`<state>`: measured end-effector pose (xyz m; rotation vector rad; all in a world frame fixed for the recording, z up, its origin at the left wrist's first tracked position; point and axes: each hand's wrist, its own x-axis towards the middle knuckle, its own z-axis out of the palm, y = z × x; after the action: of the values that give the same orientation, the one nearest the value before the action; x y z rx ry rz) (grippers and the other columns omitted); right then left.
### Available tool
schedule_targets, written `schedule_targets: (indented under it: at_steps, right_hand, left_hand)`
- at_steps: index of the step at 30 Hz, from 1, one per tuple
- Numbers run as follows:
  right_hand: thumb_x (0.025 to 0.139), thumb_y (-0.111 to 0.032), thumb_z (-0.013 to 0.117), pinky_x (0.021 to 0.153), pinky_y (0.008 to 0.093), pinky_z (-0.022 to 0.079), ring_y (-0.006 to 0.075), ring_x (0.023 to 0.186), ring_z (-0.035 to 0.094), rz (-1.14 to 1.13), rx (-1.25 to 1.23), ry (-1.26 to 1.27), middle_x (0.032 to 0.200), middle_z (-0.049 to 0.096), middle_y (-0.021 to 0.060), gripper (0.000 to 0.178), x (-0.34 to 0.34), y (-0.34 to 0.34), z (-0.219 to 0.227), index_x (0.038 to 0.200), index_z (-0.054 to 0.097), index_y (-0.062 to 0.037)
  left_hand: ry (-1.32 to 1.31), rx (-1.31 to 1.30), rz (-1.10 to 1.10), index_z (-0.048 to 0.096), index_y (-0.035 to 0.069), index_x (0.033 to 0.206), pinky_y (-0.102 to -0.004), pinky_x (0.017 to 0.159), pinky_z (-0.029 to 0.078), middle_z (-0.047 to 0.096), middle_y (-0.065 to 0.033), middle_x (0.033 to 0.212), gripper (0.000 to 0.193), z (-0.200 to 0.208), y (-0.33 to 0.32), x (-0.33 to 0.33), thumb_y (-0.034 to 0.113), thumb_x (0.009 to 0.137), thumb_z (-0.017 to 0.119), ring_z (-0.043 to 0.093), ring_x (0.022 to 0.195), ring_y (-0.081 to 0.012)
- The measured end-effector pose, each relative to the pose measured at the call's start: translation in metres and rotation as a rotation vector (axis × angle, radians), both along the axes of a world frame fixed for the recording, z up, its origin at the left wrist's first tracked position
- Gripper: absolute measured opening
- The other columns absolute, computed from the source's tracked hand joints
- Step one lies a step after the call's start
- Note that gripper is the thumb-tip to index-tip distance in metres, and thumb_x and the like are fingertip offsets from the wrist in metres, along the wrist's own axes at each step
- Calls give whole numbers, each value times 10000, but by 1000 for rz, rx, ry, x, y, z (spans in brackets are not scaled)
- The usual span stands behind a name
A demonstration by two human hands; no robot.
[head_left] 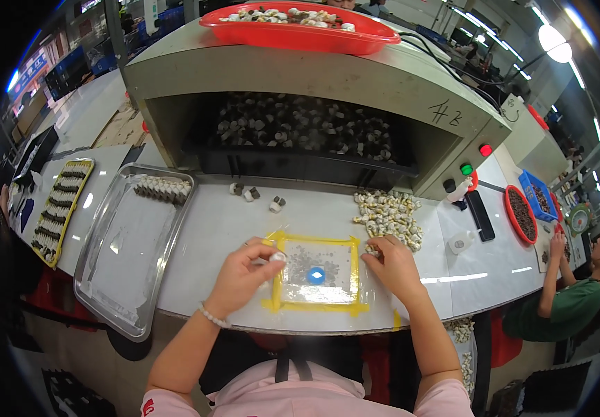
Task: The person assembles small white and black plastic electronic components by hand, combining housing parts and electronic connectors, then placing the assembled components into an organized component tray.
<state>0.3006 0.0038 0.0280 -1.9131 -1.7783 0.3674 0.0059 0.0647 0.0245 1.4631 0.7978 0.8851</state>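
My left hand (pixel 241 274), with a beaded bracelet at the wrist, is closed in a pinch on a small white part (pixel 278 257) over the left edge of a taped work pad. Past the pad's right edge, my right hand (pixel 391 265) has its fingertips together on a small white-and-gold part (pixel 371 251), mostly hidden by the fingers. A heap of similar parts (pixel 387 214) lies just beyond that hand. Between my hands is the clear pad (pixel 298 292), framed in yellow tape and dotted with small grey discs. A round blue piece with a bright centre (pixel 316 276) sits on it.
A grey machine (pixel 321 69) stands ahead, its opening full of dark-and-white parts; a red tray (pixel 300 42) rests on top. At left are a metal tray (pixel 116 257) with rowed parts and a yellow-rimmed tray (pixel 63 208). A small bottle (pixel 461 242) stands right. A co-worker (pixel 564 292) sits far right.
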Motion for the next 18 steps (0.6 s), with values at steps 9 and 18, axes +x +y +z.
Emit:
schedule_targets:
  at_steps: [9,18]
  right_hand:
    - [825,-1,630,676,279,479,127,779,599,174,-16,848,949,557,52,236,-28,-8,-5,1059,599,5]
    - [732,-49,746,629,268,468,149,722,578,205,65,371,841,597,46,198,-44,-23,-15,908,658,-29]
  left_hand:
    - [-621,-665,-6,590,-16,1121,-262,655,496,613,-71,908,223,-22,-54,4,119,961,513,597,750,-141]
    - [-671,-717,1,582,-26,1124,-275,626,526,636,-153,873,242,-33,-54,3,90,912,584,626,664,-200]
